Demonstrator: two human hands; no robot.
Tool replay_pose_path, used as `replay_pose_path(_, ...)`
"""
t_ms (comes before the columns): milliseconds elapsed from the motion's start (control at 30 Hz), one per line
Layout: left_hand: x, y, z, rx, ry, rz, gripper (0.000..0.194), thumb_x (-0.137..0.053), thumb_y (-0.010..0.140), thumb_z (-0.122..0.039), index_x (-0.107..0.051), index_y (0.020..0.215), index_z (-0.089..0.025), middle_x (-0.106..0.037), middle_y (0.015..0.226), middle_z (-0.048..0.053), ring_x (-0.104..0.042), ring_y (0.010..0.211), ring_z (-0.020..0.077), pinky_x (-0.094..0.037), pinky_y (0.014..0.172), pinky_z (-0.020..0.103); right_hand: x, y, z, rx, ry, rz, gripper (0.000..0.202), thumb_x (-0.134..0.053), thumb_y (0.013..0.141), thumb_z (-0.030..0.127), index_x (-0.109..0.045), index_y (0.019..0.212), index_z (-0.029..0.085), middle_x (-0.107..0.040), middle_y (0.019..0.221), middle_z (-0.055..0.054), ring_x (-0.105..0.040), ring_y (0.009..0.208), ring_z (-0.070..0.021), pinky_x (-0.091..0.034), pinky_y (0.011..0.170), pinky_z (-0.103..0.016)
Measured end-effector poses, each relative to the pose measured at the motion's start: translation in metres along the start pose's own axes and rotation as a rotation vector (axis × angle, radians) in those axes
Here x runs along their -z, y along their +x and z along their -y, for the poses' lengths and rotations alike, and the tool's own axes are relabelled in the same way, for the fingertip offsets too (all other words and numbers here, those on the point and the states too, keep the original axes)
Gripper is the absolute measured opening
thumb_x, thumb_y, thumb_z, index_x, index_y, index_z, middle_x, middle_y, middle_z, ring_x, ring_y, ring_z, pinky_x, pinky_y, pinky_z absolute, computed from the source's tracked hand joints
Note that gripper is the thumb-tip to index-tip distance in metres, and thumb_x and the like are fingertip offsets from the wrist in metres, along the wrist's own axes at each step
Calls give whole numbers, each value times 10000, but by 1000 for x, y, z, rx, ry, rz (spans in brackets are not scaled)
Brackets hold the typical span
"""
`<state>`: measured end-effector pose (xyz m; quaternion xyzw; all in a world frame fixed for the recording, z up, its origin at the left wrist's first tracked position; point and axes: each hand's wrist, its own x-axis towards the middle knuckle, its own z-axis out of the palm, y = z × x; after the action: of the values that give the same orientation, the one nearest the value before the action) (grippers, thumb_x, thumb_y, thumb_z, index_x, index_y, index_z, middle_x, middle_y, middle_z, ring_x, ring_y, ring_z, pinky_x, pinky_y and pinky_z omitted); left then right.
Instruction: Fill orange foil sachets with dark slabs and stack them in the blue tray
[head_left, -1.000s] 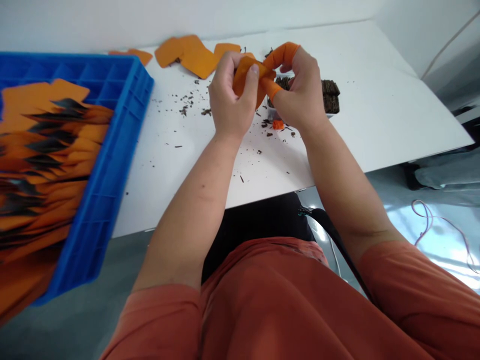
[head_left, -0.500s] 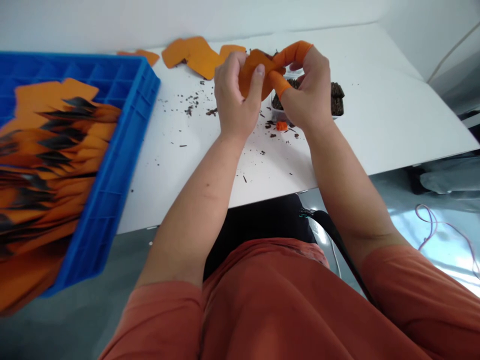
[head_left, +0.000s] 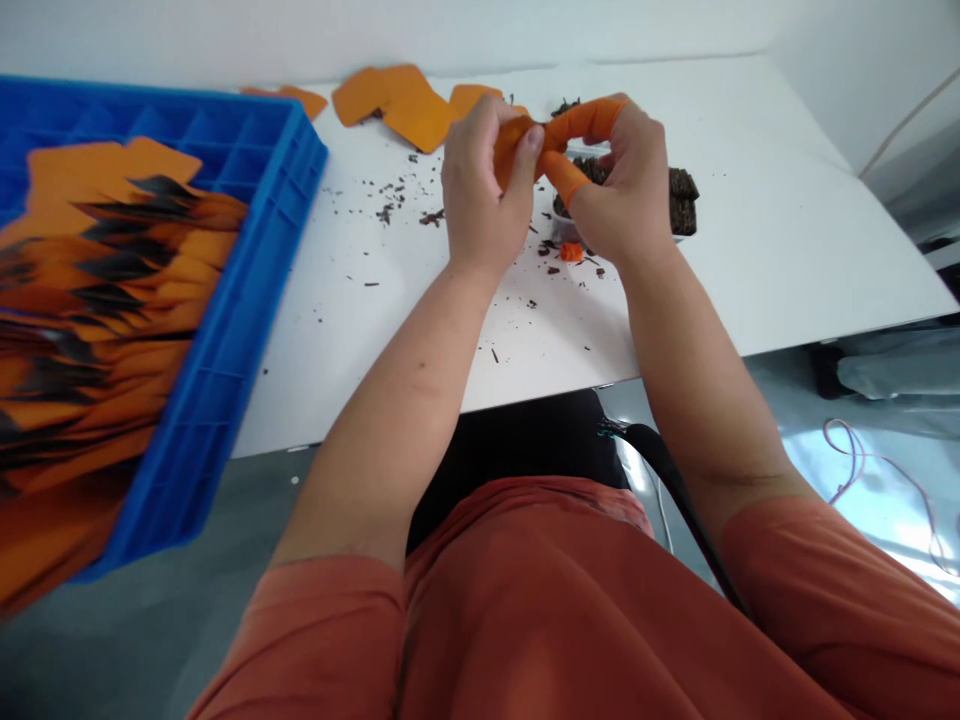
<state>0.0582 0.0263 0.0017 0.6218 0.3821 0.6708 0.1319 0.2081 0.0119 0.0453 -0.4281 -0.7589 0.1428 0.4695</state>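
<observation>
Between my two hands, over the back of the table, is an orange piece (head_left: 511, 150), curved and partly hidden by fingers. My left hand (head_left: 491, 185) grips it with the thumb on its near face. My right hand (head_left: 619, 180), with orange covers on thumb and index finger, pinches its right edge. Behind and under my right hand stands a clear container (head_left: 564, 230) of dark brown pressed strips (head_left: 682, 200). A small orange roll (head_left: 571, 252) lies just in front of it. Several flat orange pieces (head_left: 416, 110) rest at the table's back edge.
On the left a blue crate (head_left: 247, 270) holds many orange pieces with dark tips (head_left: 120, 265). Dark crumbs (head_left: 386, 213) are scattered on the white table (head_left: 360, 340). Beyond the table's right side, a cable (head_left: 855, 460) lies on the floor.
The orange piece now looks more curled and narrower between my hands. Both hands sit slightly further right in view, and the crate and table items have shifted a little with the camera.
</observation>
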Motion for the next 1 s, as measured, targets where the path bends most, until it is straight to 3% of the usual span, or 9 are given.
replay_pose_path(100,-5,1,4,-148,-33,-175,275,-644,941,-529,-541,795,-320,-596,781,68,-535,786,301,-427,785,511,1,-2,2,7,10,4,230,-688,901,153,-731,979,365,-770,1152,20,-692,1157,-256,-555,1026,-538)
replay_pose_path(267,-9,4,7,-321,-1,-209,219,-562,1026,-437,-542,847,-312,-612,825,45,-556,772,255,-426,755,463,2,-4,3,42,7,25,289,-794,819,162,-720,1031,344,-779,1188,24,-685,1193,-270,-548,1053,-549)
replay_pose_path(433,-11,5,8,-393,4,-238,230,-558,1064,-409,-544,872,-283,-612,831,18,-567,789,231,-416,758,430,4,-2,3,-6,1,50,248,-811,850,202,-702,1008,360,-790,1200,34,-683,1218,-272,-533,1067,-534)
replay_pose_path(567,-9,9,8,-411,-11,-210,250,-607,1034,-492,-576,875,-303,-632,841,37,-593,817,254,-433,788,446,4,1,-2,34,-43,41,170,-733,915,248,-668,1033,352,-774,1218,6,-672,1210,-249,-526,1099,-519)
replay_pose_path(733,-2,9,8,-313,-8,-194,301,-656,962,-610,-600,861,-333,-640,963,78,-612,959,305,-477,889,480,1,2,-11,33,-156,66,130,-573,1041,368,-606,1153,424,-690,1343,58,-580,1311,-194,-492,1155,-500)
replay_pose_path(900,0,8,3,-219,-22,-170,287,-642,938,-617,-594,832,-354,-658,987,94,-595,1019,340,-492,953,540,10,12,-18,-8,-107,189,198,-636,997,388,-611,1186,440,-669,1396,49,-565,1342,-243,-464,1178,-552)
replay_pose_path(1000,-2,9,3,-240,3,-199,282,-614,944,-617,-579,823,-365,-653,963,96,-596,1004,349,-494,931,555,15,13,-19,-22,-78,167,221,-637,986,354,-613,1191,432,-668,1408,43,-569,1357,-254,-465,1172,-552)
